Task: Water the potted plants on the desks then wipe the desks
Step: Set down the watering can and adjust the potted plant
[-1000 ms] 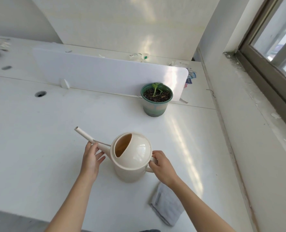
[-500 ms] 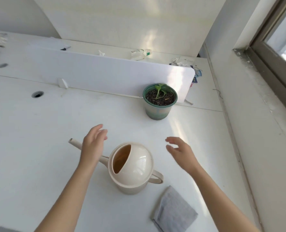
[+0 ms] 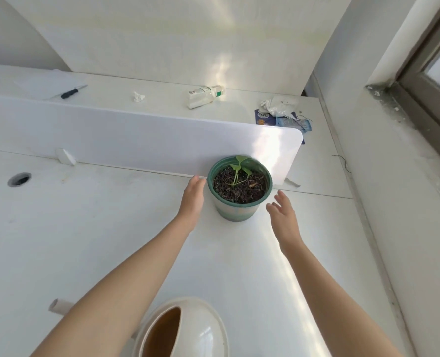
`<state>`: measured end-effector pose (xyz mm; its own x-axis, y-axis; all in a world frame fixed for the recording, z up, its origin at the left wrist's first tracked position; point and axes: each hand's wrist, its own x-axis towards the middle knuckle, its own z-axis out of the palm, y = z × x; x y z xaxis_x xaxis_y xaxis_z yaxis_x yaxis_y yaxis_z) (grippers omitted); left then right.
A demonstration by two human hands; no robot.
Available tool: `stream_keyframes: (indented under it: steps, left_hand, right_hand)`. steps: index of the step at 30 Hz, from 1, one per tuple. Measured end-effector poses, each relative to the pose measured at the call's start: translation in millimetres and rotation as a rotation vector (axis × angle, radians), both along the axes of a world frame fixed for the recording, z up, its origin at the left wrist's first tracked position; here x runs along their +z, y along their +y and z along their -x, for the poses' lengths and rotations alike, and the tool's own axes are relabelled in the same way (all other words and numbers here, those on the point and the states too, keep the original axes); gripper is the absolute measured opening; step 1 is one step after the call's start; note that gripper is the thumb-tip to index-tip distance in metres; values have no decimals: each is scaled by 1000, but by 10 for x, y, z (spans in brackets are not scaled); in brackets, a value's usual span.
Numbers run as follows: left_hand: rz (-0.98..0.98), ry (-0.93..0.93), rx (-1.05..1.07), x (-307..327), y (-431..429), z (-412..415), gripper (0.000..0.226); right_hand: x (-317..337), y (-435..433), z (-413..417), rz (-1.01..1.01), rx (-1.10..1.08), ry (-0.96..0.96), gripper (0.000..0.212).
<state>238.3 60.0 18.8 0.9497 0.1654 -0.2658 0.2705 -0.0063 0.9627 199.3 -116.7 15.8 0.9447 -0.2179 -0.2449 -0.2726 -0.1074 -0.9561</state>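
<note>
A green-rimmed pot [image 3: 237, 210] with dark soil and a small seedling [image 3: 238, 170] stands on the white desk [image 3: 85, 228] against a low white divider [image 3: 126, 140]. My left hand [image 3: 194, 197] reaches along the pot's left side, fingers straight, at or just off its rim. My right hand [image 3: 283, 215] hovers just right of the pot, fingers spread and apart from it. The cream watering can [image 3: 183, 331] stands at the bottom edge between my forearms, its spout tip [image 3: 56, 306] poking out to the left. The grey cloth is out of view.
Beyond the divider, the far desk holds a lying plastic bottle [image 3: 204, 96], a screwdriver [image 3: 72, 92], crumpled tissue [image 3: 138, 97] and blue packets with white wrapping [image 3: 280, 114]. A cable hole [image 3: 20, 179] is at the left. A wall ledge and window frame [image 3: 420, 81] run along the right.
Both hands let go of the watering can and reached forward to either side of the pot. The view moved closer, so the can dropped to the bottom edge and the cloth left the frame.
</note>
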Motion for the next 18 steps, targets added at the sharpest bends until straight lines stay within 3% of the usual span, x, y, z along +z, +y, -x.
stream_keyframes:
  steps: [6,10,15,18]
  left_hand:
    - [61,42,-90,-296,-79,-369,76]
    - [104,12,-63,-212,-195,-277,57]
    - [140,-3,-83,-327,-276,-36,68]
    - [140,9,-74,-367,-239,36,58]
  right_hand:
    - [-153,83,-194,-146,-8,-110,41]
    - [-266,87,-221,-124,-13,-144,42]
    - [-150,16,-363,-108,56,-133,39]
    - [-116,-25,-388,-134,-47,-69,43]
